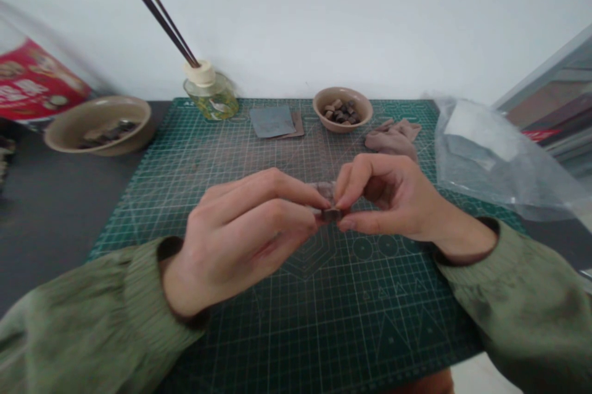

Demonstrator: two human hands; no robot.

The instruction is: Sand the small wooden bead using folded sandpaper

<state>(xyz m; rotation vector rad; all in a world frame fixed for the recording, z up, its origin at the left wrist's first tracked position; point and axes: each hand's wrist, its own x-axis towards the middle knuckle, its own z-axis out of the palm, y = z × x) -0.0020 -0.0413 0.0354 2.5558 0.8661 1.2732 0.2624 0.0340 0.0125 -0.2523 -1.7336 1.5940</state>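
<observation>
Between the fingertips of both hands is a small brown block (331, 215), held above the green cutting mat (287, 332). My left hand (250, 227) pinches it from the left side, fingers closed. From the right, the thumb and index finger of my right hand (388, 197) grip the same piece. Fingertips hide most of the block, so its full shape cannot be made out. Just behind the fingers a pale greyish patch shows on the mat, too blurred to name.
Behind the hands lie grey sandpaper sheets (272, 121), a small bowl (342, 126) of brown pieces and a crumpled cloth (393, 138). A reed diffuser (213, 98) and a larger bowl (99, 146) stand left, near a red packet (39, 82). A clear plastic bag (499, 160) lies right.
</observation>
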